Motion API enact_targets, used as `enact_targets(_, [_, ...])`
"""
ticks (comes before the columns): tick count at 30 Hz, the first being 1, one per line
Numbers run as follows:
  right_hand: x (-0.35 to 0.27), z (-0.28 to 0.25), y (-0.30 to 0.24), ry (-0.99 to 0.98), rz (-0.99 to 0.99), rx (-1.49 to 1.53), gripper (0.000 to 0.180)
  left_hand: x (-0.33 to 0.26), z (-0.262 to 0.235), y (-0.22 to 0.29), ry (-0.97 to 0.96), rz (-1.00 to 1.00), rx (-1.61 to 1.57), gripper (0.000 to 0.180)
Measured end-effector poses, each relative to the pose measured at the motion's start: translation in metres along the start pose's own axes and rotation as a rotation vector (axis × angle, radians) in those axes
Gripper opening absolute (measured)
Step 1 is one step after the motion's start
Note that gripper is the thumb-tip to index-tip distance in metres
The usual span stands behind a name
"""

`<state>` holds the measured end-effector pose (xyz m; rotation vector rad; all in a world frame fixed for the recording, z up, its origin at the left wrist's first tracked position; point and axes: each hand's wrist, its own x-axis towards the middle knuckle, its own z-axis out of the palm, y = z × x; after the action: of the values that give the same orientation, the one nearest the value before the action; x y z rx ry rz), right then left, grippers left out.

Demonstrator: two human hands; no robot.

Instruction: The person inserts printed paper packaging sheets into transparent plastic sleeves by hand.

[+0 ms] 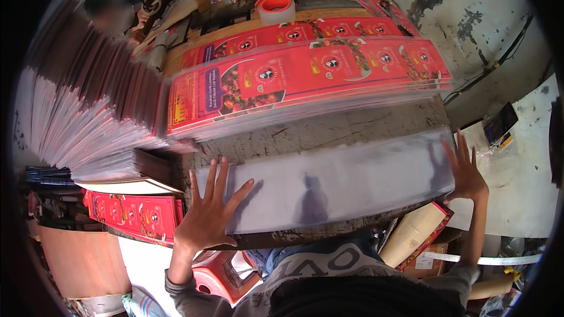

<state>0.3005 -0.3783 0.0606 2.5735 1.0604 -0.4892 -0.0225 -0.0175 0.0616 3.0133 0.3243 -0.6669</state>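
Observation:
A long, clear plastic-covered whitish sheet (358,173) lies flat across the near part of the worn table. My left hand (205,217) rests at its left end, fingers spread and palm down. At the right end is my right hand (467,173), fingers stretched up along the short edge, with the thumb near the lower corner. Neither hand grips anything that I can see. Just beyond the sheet lies a thick stack of long red printed sheets (305,76) with food pictures, their edges in clear plastic. A second red stack (229,47) lies behind it.
Tall piles of plastic-edged sheets (94,105) lean at the left, above more red printed sheets (135,214). A tape roll with a red core (276,9) sits at the back. A red plastic stool (220,276) stands below the table. Another person (120,9) is at the far left.

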Motion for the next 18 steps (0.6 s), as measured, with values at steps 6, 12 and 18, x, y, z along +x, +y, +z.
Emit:
enact_targets(6, [0.036, -0.029, -0.029, -0.132, -0.388, -0.308, 0.139, 0.014, -0.003, -0.007, -0.068, 0.076, 0.012, 0.126])
enact_targets(12, [0.036, -0.025, -0.018, -0.178, -0.467, -0.165, 0.129, 0.015, 0.002, -0.018, -0.024, 0.11, -0.064, 0.123])
enact_targets(18, [0.036, -0.018, -0.015, -0.092, -0.472, -0.132, 0.127, 0.017, -0.001, -0.017, -0.054, 0.118, -0.081, 0.121])
